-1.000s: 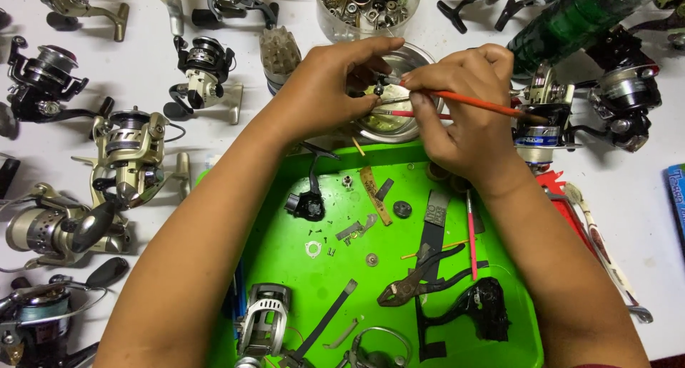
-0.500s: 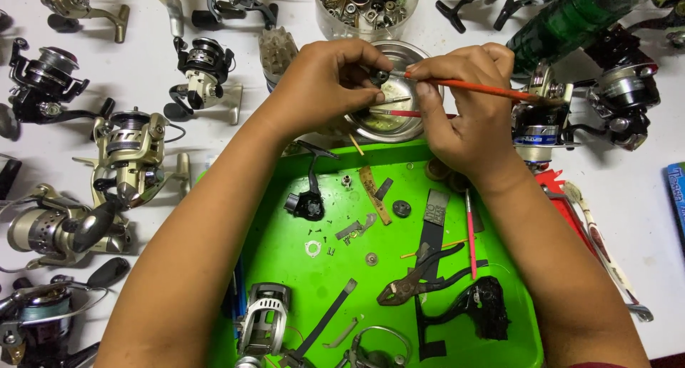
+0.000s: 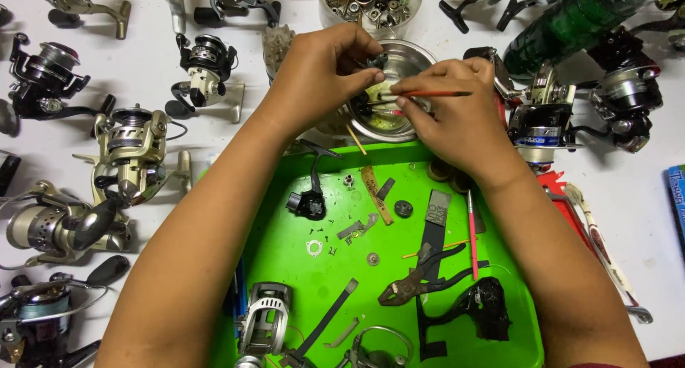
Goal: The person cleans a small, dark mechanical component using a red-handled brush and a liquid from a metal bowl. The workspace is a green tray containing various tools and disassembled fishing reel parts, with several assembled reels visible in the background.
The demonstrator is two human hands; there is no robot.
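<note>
Both hands are up over the metal bowl (image 3: pixel 399 89) at the far edge of the green tray (image 3: pixel 285 225). The left hand (image 3: pixel 325 72) pinches a small dark reel part (image 3: pixel 377 59) between thumb and fingertips, right above the bowl. The right hand (image 3: pixel 457 114) grips a thin orange brush (image 3: pixel 435 93) like a pencil, tip laid against the part — looks like cleaning or greasing to me.

To do this well, I'd say keep the part low over the bowl so drips and loose bits fall in, hold the pinch steady, and work the brush in short light strokes rather than scrubbing.

Counting what's about: one bowl, one tray, one clear jar (image 3: pixel 371 4) of small hardware behind the bowl, and one green bottle (image 3: pixel 578 18) lying at the upper right. On the tray — one pair of pliers (image 3: pixel 421 279), one red-handled tool (image 3: pixel 472 232), one black reel body (image 3: pixel 485 307), one silver reel frame (image 3: pixel 265 314), one black handle arm (image 3: pixel 310 197), plus scattered washers and screws too small to count surely.

On the white table (image 3: pixel 628 197) to the left I count about seven whole spinning reels, the nearest a gold one (image 3: pixel 132 157); to the right at least three more, some cut off by the frame edge.
</note>
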